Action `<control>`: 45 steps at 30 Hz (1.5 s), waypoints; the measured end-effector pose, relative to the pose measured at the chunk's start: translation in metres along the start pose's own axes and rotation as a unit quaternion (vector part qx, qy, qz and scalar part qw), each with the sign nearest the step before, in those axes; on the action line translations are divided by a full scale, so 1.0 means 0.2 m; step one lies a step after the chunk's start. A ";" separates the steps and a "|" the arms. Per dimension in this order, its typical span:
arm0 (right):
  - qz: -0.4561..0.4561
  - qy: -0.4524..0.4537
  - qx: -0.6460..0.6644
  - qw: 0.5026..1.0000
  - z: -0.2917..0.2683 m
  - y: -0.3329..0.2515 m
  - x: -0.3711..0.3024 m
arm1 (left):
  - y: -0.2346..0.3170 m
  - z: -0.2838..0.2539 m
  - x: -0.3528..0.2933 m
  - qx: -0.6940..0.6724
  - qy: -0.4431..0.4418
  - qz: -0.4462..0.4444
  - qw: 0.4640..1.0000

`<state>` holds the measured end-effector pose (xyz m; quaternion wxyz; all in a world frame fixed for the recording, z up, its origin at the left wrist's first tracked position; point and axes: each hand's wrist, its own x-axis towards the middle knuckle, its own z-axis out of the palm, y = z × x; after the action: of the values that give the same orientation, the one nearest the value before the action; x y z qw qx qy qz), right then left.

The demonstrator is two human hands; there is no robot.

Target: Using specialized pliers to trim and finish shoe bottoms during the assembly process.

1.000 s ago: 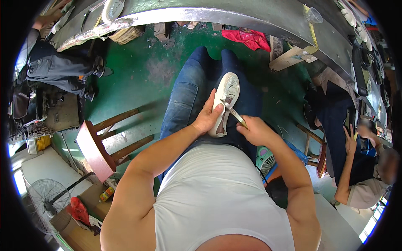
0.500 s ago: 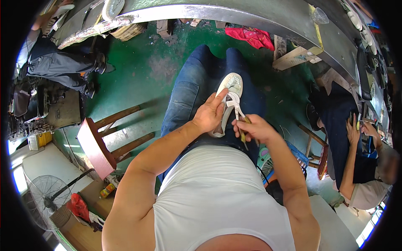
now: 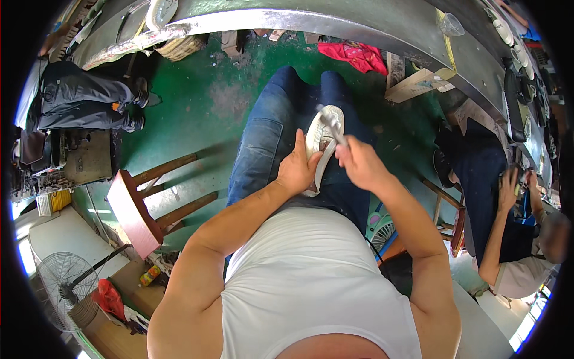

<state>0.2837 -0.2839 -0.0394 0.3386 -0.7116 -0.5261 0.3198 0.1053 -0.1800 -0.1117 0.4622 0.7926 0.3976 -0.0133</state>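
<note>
A pale cream shoe rests on my lap between my thighs, its toe pointing away from me and its edges puckered. My left hand grips its left side, the thumb at the opening and the other fingers mostly hidden. In my right hand is a pair of metal pincers, held in a closed grip with the handles hidden. The tool's blurred head lies over the toe of the shoe; whether it touches cannot be made out.
A metal-edged bench curves across the far side. To my left stand a wooden stool and a wire-cage fan. A red cloth lies beneath the bench. Another person sits working at right; someone's legs show at left.
My right hand has moved forward from beside the shoe, bringing the pincers over the toe. Their jaws looked spread earlier. My left hand has slid back slightly along the shoe.
</note>
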 end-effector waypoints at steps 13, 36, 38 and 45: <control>0.214 -0.037 0.044 0.975 0.08 0.20 -0.09 | 0.01 -0.14 -0.04 -0.280 -0.244 0.022 0.928; 0.224 0.423 -0.446 0.757 -1.90 0.90 0.28 | 1.58 -1.32 1.60 -0.313 -0.086 0.178 0.929; 0.229 0.432 -0.412 0.769 -1.87 0.81 0.32 | 1.75 -1.31 1.90 -0.209 -0.019 0.172 0.962; 0.232 0.442 -0.384 0.777 -1.89 0.81 0.36 | 1.71 -1.02 2.50 0.693 0.171 0.320 0.623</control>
<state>0.6938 -0.3050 0.0337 0.1483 -0.9461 -0.2170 -0.1890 0.5957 0.1933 0.0578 -0.3250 0.9436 0.0632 -0.0004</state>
